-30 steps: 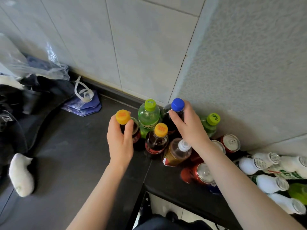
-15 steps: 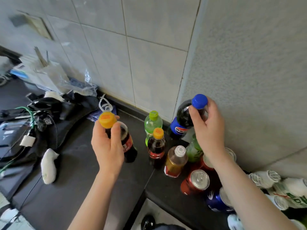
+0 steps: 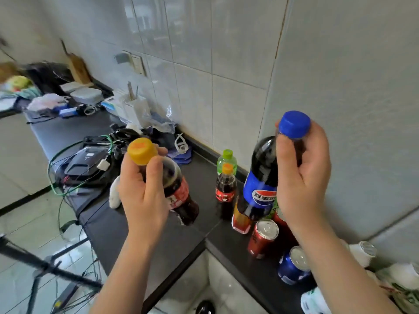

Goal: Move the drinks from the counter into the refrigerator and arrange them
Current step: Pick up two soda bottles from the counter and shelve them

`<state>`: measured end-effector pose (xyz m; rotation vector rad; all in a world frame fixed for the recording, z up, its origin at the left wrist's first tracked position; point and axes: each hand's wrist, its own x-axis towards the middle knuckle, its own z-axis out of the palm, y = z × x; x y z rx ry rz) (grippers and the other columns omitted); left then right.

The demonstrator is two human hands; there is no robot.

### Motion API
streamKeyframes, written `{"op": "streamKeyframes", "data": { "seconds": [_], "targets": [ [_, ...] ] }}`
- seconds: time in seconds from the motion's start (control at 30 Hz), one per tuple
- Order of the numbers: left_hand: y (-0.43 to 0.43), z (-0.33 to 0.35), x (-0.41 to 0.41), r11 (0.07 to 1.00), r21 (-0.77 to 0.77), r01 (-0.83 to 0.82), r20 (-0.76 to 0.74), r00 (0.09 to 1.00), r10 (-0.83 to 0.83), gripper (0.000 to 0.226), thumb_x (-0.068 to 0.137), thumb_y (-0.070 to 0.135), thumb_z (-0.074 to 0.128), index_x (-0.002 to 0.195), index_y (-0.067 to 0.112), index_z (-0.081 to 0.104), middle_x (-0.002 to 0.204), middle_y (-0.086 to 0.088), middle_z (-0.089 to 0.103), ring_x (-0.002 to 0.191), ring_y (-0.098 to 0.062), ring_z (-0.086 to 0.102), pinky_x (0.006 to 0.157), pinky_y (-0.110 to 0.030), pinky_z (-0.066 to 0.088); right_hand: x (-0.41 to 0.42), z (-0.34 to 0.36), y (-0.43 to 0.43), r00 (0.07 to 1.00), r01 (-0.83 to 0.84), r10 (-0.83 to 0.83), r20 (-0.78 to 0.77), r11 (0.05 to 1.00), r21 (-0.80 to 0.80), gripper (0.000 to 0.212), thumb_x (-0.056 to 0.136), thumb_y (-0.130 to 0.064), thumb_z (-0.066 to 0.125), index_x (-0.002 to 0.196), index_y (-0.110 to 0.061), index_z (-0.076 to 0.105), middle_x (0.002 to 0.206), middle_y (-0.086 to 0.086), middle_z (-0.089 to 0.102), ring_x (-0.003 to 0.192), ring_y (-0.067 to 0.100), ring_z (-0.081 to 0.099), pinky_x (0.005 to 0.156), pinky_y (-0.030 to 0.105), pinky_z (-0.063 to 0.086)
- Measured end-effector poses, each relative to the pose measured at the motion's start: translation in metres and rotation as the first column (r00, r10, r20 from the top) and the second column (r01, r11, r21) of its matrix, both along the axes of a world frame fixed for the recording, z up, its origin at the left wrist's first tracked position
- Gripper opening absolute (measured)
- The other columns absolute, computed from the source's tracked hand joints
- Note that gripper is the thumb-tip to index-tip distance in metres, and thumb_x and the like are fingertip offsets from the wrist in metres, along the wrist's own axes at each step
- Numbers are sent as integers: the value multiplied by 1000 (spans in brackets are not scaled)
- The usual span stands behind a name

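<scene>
My left hand (image 3: 142,189) grips the neck of a cola bottle with an orange cap and red label (image 3: 179,196), lifted off the dark counter (image 3: 106,223). My right hand (image 3: 301,177) grips the neck of a dark cola bottle with a blue cap and blue label (image 3: 260,184), also raised. On the counter behind them stand a small orange-capped cola bottle (image 3: 225,189) and a green bottle (image 3: 226,159). A red can (image 3: 263,237), a blue can (image 3: 292,265) and white bottles (image 3: 360,252) sit at the right. No refrigerator is in view.
A tiled wall and a grey textured wall meet in the corner behind the drinks. The counter's left stretch holds a black device with green cables (image 3: 84,162), bags, a chopstick holder (image 3: 136,105) and boxes. A tripod leg (image 3: 45,266) stands on the tiled floor below.
Both hands have lifted their bottles higher off the counter, and the view has swung up and left, showing more of the cluttered counter and floor.
</scene>
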<state>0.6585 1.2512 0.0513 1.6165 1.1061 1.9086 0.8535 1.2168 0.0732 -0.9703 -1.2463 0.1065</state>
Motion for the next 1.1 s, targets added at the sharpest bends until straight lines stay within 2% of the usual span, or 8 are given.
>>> {"op": "streamKeyframes", "data": {
  "seconds": [0.2,0.27,0.33,0.4,0.5,0.6,0.77,1.1],
  "targets": [
    [-96,-25,-49,978,-204,-35,-24,999,31,24,89,30,43,90,16,62,93,4,67,86,-14,62,77,-23,48,-54,-51,-50,980,-191,191,-47,981,17,18,94,-19,47,112,-19,51,104,-16,55,94,-1,54,88,17,39],
    [-133,-43,-68,949,-300,-92,-29,996,87,22,86,33,44,90,22,63,94,2,68,88,-17,63,79,-27,49,-81,-72,-65,959,-283,280,-53,957,-65,21,94,-22,46,112,-12,51,104,-13,55,94,5,53,88,23,40],
    [-169,-58,-89,909,-382,-163,0,984,177,22,85,37,45,88,29,65,94,3,69,89,-14,63,80,-23,49,-111,-87,-80,924,-381,373,-80,910,-164,21,92,-24,46,113,-20,51,107,-12,56,97,8,54,90,27,41],
    [-203,-71,-114,866,-443,-231,17,964,266,21,83,40,45,87,32,65,93,4,68,88,-13,63,79,-20,48,-143,-99,-96,874,-484,476,-98,837,-255,23,91,-26,47,114,-28,50,110,-14,57,103,6,55,93,23,40],
    [-250,-91,-156,805,-504,-315,63,915,398,22,83,41,46,86,29,65,91,5,69,85,-9,63,77,-14,47,-193,-116,-119,800,-568,598,-43,734,-373,28,91,-29,46,117,-18,51,113,-19,55,105,1,53,92,13,37],
    [-295,-110,-204,725,-556,-407,85,840,536,22,83,44,46,89,34,65,92,7,69,85,-7,63,77,-13,47,-249,-128,-142,706,-636,706,-51,600,-486,36,89,-39,46,119,-18,51,114,-12,57,107,7,54,93,16,38],
    [-377,-131,-299,593,-622,-511,154,663,733,31,80,50,48,91,25,64,92,10,68,87,-7,63,75,-14,49,-366,-141,-189,528,-730,848,-43,427,-534,20,89,-41,46,109,-40,47,101,-33,55,94,-10,52,84,3,36],
    [-550,-137,-458,329,-592,-736,92,344,934,43,82,55,45,103,20,58,94,23,67,92,4,61,77,-6,43,-593,-143,-330,132,-851,989,-66,79,-519,24,88,-39,49,111,-34,51,98,-26,57,92,4,55,84,21,44]
  ]
}}
